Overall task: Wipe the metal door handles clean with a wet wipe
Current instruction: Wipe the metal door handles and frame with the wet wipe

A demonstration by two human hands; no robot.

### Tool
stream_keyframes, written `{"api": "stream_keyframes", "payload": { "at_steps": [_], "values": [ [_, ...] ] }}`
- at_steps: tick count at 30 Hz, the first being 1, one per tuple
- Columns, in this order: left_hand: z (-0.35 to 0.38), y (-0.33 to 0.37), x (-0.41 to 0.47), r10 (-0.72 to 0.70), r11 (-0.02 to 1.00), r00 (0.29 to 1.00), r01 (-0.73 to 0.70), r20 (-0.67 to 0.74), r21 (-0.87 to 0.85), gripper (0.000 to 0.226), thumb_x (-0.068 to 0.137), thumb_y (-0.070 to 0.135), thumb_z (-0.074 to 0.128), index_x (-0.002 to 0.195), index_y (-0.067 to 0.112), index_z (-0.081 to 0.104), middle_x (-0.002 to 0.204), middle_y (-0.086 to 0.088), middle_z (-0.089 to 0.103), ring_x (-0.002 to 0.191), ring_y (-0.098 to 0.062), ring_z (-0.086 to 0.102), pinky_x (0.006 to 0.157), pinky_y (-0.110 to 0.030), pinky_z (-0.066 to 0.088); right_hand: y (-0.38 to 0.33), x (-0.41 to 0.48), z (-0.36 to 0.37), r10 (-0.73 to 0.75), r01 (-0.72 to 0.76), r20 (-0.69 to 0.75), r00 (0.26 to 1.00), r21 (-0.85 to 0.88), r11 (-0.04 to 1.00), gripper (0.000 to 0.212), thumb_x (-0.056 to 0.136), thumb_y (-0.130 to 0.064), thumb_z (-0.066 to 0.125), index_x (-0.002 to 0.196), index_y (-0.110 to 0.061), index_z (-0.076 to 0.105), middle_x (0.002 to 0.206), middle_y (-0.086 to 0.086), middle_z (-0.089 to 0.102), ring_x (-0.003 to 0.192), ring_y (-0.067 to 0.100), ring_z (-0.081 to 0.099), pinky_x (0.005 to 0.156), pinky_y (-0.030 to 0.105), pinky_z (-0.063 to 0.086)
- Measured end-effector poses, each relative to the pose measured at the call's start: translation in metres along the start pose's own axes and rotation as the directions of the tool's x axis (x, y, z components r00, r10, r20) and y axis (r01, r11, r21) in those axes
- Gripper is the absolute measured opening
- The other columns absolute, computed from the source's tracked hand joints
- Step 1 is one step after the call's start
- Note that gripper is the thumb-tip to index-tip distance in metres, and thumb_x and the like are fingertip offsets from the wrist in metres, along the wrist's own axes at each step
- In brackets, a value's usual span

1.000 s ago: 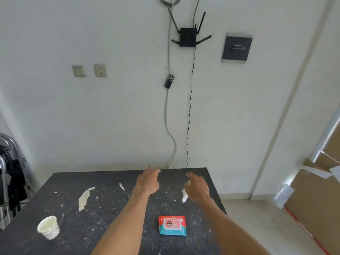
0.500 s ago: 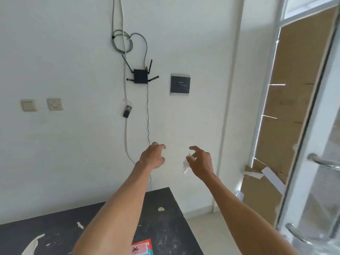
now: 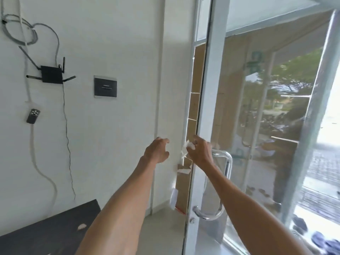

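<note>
White wet wipe (image 3: 186, 150) pinched in right hand (image 3: 199, 153), near metal door handle (image 3: 228, 168), left hand (image 3: 156, 152) spread

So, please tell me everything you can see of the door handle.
The handle is a shiny metal tube, chrome-like, bent into a tall D shape. It stands upright on the white frame of the glass door, fixed at a top and a bottom mount, and it reflects light. The right hand, pinching a white wipe, is in front of its top end; whether it touches cannot be told. The forearm hides part of the bar.
</note>
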State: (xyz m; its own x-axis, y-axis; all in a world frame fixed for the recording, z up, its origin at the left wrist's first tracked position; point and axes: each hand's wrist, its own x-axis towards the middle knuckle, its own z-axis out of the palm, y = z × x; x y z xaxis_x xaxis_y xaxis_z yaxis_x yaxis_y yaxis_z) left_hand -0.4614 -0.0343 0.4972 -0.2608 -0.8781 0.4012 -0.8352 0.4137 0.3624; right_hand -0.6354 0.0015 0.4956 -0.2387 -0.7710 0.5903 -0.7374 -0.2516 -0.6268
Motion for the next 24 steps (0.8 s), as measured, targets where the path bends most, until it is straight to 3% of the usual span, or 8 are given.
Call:
{"api": "stream_keyframes", "payload": {
  "at_steps": [3, 6, 9, 13, 16, 18, 20, 24],
  "values": [
    [0.024, 0.045, 0.013, 0.049, 0.995, 0.998, -0.052, -0.032, -0.084, 0.052, 0.087, 0.013, 0.057, 0.138, 0.018, 0.050, 0.137, -0.008, 0.051, 0.127, -0.025, 0.049, 0.099, -0.036, 0.044, 0.033, 0.012, -0.032, 0.026, -0.026, -0.035, 0.999, 0.009, 1.000, 0.041, 0.082, -0.010, 0.061, 0.121, -0.018, 0.065, 0.096, 0.009, 0.073, 0.089, 0.027, 0.067, 0.078, 0.028, 0.050],
    [0.047, 0.083, 0.021, 0.062, 0.978, 0.997, -0.071, -0.053, -0.196, 0.044, 0.088, 0.014, 0.056, 0.132, 0.016, 0.057, 0.128, -0.011, 0.060, 0.120, -0.028, 0.055, 0.098, -0.036, 0.046, 0.058, 0.021, -0.055, 0.070, -0.066, -0.045, 0.997, 0.074, 0.995, 0.040, 0.080, -0.013, 0.068, 0.120, -0.019, 0.065, 0.090, 0.001, 0.070, 0.080, 0.021, 0.068, 0.077, 0.035, 0.057],
    [0.065, 0.100, 0.028, 0.052, 0.953, 0.998, -0.063, -0.045, -0.295, 0.033, 0.088, 0.016, 0.057, 0.121, 0.015, 0.064, 0.116, -0.013, 0.067, 0.109, -0.031, 0.062, 0.087, -0.029, 0.050, 0.071, 0.028, -0.066, 0.127, -0.117, -0.050, 0.991, 0.159, 0.980, 0.047, 0.076, -0.017, 0.080, 0.120, -0.016, 0.062, 0.086, -0.003, 0.066, 0.080, 0.017, 0.067, 0.079, 0.033, 0.055],
    [0.082, 0.110, 0.042, 0.063, 0.933, 0.998, -0.066, -0.018, -0.353, 0.029, 0.091, 0.020, 0.059, 0.117, 0.010, 0.063, 0.115, -0.014, 0.068, 0.108, -0.031, 0.062, 0.079, -0.025, 0.044, 0.087, 0.037, -0.068, 0.163, -0.140, -0.074, 0.984, 0.242, 0.960, 0.043, 0.074, -0.022, 0.084, 0.113, -0.018, 0.065, 0.079, -0.002, 0.069, 0.075, 0.014, 0.066, 0.067, 0.017, 0.046],
    [0.085, 0.113, 0.053, 0.031, 0.890, 0.999, -0.042, -0.031, -0.454, 0.032, 0.092, 0.023, 0.056, 0.121, 0.013, 0.063, 0.114, -0.012, 0.068, 0.104, -0.027, 0.063, 0.081, -0.026, 0.048, 0.096, 0.044, -0.063, 0.164, -0.143, -0.063, 0.984, 0.257, 0.956, 0.037, 0.077, -0.021, 0.082, 0.110, -0.015, 0.067, 0.080, 0.003, 0.074, 0.078, 0.020, 0.070, 0.071, 0.025, 0.052],
    [0.085, 0.112, 0.060, -0.008, 0.852, 0.999, -0.021, -0.053, -0.522, 0.020, 0.090, 0.023, 0.059, 0.105, 0.016, 0.069, 0.096, -0.007, 0.071, 0.090, -0.021, 0.066, 0.070, -0.022, 0.047, 0.100, 0.050, -0.060, 0.173, -0.153, -0.054, 0.983, 0.257, 0.954, 0.033, 0.077, -0.021, 0.081, 0.107, -0.015, 0.068, 0.082, 0.003, 0.074, 0.079, 0.020, 0.070, 0.076, 0.031, 0.055],
    [0.083, 0.107, 0.069, -0.034, 0.844, 0.995, -0.020, -0.090, -0.536, 0.011, 0.088, 0.022, 0.062, 0.088, 0.015, 0.071, 0.082, -0.003, 0.072, 0.078, -0.019, 0.067, 0.064, -0.020, 0.047, 0.103, 0.057, -0.056, 0.190, -0.174, -0.042, 0.981, 0.247, 0.953, 0.032, 0.076, -0.023, 0.082, 0.105, -0.016, 0.070, 0.082, 0.004, 0.074, 0.073, 0.015, 0.067, 0.071, 0.026, 0.053],
    [0.081, 0.092, 0.082, -0.102, 0.782, 0.993, 0.040, -0.065, -0.621, 0.015, 0.089, 0.016, 0.060, 0.077, 0.015, 0.068, 0.078, -0.007, 0.074, 0.076, -0.020, 0.072, 0.073, -0.031, 0.056, 0.105, 0.073, -0.051, 0.198, -0.180, -0.037, 0.980, 0.276, 0.944, 0.023, 0.074, -0.028, 0.084, 0.091, -0.015, 0.076, 0.067, -0.002, 0.068, 0.056, 0.006, 0.055, 0.064, 0.022, 0.047]
  ]
}}
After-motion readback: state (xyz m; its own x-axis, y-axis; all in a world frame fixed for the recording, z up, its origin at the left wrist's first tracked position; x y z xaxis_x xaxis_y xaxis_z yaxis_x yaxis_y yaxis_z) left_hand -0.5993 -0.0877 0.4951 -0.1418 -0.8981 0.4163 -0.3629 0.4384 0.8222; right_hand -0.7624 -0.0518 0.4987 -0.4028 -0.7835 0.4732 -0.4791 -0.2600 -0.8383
